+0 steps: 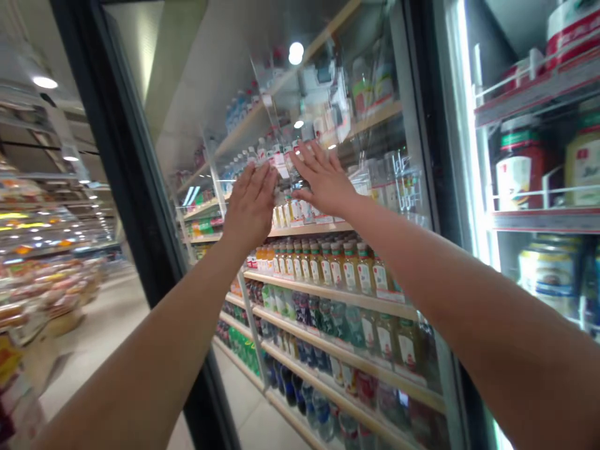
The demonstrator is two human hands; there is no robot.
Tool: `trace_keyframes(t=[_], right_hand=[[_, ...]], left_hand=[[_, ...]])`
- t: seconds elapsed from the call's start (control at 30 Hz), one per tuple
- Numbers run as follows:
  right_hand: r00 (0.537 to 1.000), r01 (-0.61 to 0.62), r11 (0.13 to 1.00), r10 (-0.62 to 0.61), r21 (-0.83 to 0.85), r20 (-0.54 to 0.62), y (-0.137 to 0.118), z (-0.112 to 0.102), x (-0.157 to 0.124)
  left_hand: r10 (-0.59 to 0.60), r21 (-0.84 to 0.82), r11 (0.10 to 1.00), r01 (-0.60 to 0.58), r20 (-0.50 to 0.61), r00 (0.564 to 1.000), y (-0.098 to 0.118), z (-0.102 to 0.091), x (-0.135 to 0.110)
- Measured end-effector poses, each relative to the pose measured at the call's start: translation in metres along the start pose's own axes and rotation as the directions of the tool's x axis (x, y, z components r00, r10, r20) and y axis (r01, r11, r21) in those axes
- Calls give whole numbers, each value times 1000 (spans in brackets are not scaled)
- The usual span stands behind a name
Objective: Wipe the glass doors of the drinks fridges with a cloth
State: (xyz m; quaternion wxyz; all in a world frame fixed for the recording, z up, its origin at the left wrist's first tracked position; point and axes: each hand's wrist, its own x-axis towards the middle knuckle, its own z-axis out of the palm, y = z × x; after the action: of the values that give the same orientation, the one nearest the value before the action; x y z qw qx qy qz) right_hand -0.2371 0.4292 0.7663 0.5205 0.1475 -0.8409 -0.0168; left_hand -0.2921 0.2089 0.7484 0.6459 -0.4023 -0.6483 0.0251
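A tall glass door [187, 144] with a dark frame stands tilted across the view. My left hand [250, 203] lies against its glass, fingers stretched out and close together. To the right, my right hand [323, 181] is laid flat on the same pane, its fingers spread. Neither hand shows anything held, though the palms are hidden. Between the hands is a small white patch [281, 164]; whether it is on the glass or behind it I cannot tell. Rows of bottles [328, 265] on shelves show in or through the glass.
On the right is a lit cooler shelf [539, 222] behind a wire rail, carrying a red-brown bottle [515, 165] and jars [548, 269]. A pale shop floor [110, 325] runs along the left, past blurred displays of goods [51, 281]. The door's black frame [124, 169] slants between.
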Motion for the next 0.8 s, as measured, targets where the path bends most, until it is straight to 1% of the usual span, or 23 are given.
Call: trace_keyframes(t=[0.03,0.1,0.17,0.2,0.23,0.3,0.37,0.4,0.43,0.47,0.5,0.57,0.6,0.63,0.67,0.73,0.8], right_hand=[[1000,3,1000,-3,0,-1,2,3,1],[1000,11,1000,-11,-3,-7,5,8,2],[1000,21,1000,-21,-8,-23,8,13,3],[999,26,1000,-26,-11,-30,9,15,4],[999,30,999,-30,-15,-34,11,17,5],[999,37,999,-37,-27,-20,15,20,7],[999,46,998,-45,-41,13,20,22,9],[998,53,997,-51,-48,26,23,22,11],[998,57,997,-55,-54,35,25,22,12],[998,60,996,-57,-60,38,28,22,13],[998,62,996,-60,-65,33,30,22,14],[997,72,995,-71,-70,13,31,21,13],[997,80,994,-80,-71,-1,30,22,10],[996,86,994,-87,-75,-16,28,23,6],[995,86,993,-89,-83,-34,24,26,-1],[993,60,992,-70,-111,-94,12,37,-18],[981,-1,991,-25,-131,-192,-1,52,-38]], left_hand=[[-7,-14,1000,7,-3,1000,3,4,0],[40,-51,998,-38,30,999,4,10,-4],[122,-73,991,-116,94,988,-4,11,-9],[135,-69,989,-128,111,985,-11,10,-12],[107,-52,993,-102,104,989,-20,9,-16],[-40,-13,999,40,33,999,-37,8,-25],[-210,-14,978,209,-42,977,-44,11,-34],[-270,-24,963,269,-61,961,-42,14,-37],[-302,-35,953,300,-68,951,-37,19,-40],[-298,-44,954,296,-65,952,-29,23,-43],[-260,-51,965,257,-52,964,-20,27,-44],[-104,-68,992,104,-2,995,-2,34,-44],[-22,-80,997,23,18,1000,3,36,-42],[32,-93,995,-30,23,999,7,37,-41],[45,-103,994,-44,5,999,8,38,-39],[-24,-123,992,16,-67,997,8,39,-36],[-125,-138,985,108,-120,985,12,42,-37]])
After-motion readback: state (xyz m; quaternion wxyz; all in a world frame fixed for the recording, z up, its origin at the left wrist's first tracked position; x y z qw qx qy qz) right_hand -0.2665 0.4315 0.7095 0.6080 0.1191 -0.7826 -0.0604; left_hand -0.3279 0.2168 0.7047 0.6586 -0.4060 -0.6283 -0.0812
